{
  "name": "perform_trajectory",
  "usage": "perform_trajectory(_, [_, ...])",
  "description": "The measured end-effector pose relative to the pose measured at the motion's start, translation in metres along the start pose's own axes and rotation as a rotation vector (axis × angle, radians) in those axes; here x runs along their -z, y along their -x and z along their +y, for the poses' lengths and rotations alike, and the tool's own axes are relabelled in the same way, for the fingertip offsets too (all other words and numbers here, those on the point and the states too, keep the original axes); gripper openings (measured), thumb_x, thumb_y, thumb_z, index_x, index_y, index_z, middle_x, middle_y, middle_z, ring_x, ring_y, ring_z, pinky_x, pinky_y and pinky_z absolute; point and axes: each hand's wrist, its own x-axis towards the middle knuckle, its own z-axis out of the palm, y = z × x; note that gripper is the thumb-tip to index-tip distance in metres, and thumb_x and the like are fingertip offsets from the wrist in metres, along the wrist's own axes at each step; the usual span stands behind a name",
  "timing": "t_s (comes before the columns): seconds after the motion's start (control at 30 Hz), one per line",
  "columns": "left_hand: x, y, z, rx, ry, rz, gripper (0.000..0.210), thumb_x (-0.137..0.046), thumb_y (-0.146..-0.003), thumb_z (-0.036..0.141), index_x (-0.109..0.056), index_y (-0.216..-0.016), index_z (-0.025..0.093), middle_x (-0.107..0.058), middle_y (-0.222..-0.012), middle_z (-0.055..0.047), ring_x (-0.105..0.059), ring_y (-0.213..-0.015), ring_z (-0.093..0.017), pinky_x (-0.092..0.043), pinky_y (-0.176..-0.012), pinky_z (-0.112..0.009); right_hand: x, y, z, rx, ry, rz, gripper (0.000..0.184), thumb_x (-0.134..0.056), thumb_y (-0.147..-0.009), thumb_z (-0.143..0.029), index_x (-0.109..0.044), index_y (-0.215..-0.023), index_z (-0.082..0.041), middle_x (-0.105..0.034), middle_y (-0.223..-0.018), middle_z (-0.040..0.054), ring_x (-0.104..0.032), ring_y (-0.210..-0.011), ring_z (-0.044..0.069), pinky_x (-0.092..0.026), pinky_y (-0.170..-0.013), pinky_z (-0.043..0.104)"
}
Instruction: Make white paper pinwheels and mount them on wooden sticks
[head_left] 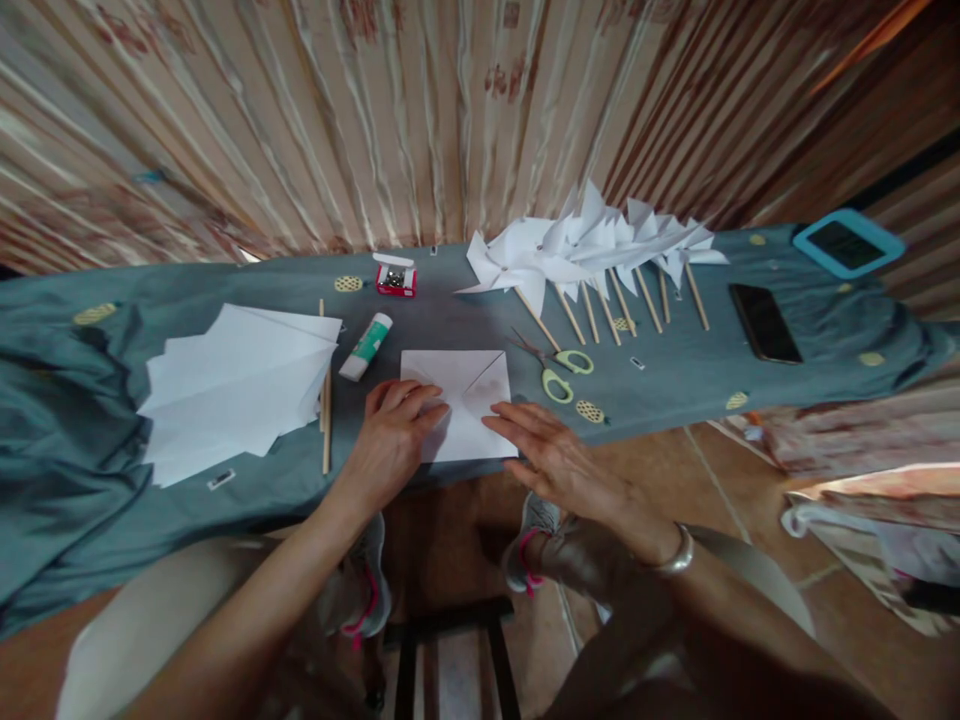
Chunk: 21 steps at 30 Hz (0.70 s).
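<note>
A white square sheet of paper (pixel 466 430) lies at the table's front edge, with diagonal lines, cuts or creases, running in from its two far corners. My left hand (pixel 396 428) rests on the sheet's left side, fingers loosely bent with the tips on the paper. On the right side my right hand (pixel 551 455) lies with its fingers stretched out over the paper's edge. Neither hand grips anything that I can see. Scissors with green handles (pixel 556 385) lie open just right of the sheet. Left of it is a glue stick (pixel 366 347).
White paper pinwheels (pixel 555 250) on wooden sticks lie in a row at the back right. Fanned white sheets (pixel 232 390) and thin sticks (pixel 326 425) are at left. Behind are a small red box (pixel 395 280) and curtain; far right, a phone (pixel 765 322) and blue-framed device (pixel 849 243).
</note>
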Motion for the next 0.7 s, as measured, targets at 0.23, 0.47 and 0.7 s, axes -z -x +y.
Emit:
perform_trajectory(0.23, [0.003,-0.002,0.004,0.007,0.033,-0.024,0.037,-0.044,-0.083,0.003,-0.069,-0.106,0.017,-0.068,-0.113,-0.009,-0.053,-0.106,-0.027,-0.038,-0.093,-0.047,0.006,-0.002,0.004,0.0,-0.08,0.008,0.042,-0.053,-0.084,-0.012,-0.057,-0.125,-0.014,-0.056,-0.134,0.0147,-0.051,-0.125,0.027,-0.046,-0.104,0.049])
perform_trajectory(0.47, [0.009,-0.005,0.009,0.02,0.07,-0.063,0.03,-0.046,-0.086,0.012,-0.066,-0.108,0.015,-0.066,-0.115,-0.01,-0.051,-0.108,-0.028,-0.037,-0.096,-0.049,0.01,-0.003,0.005,-0.025,-0.14,0.012,0.036,-0.056,-0.084,-0.014,-0.06,-0.12,-0.016,-0.059,-0.133,0.0138,-0.055,-0.123,0.026,-0.045,-0.105,0.048])
perform_trajectory(0.7, [0.009,-0.004,0.011,0.017,0.047,-0.074,0.027,-0.055,-0.09,0.031,-0.066,-0.108,0.014,-0.065,-0.118,-0.012,-0.052,-0.112,-0.031,-0.035,-0.098,-0.052,0.015,-0.003,0.003,-0.015,-0.209,0.033,0.038,-0.052,-0.087,-0.012,-0.059,-0.125,-0.017,-0.058,-0.135,0.0124,-0.054,-0.125,0.023,-0.046,-0.105,0.044])
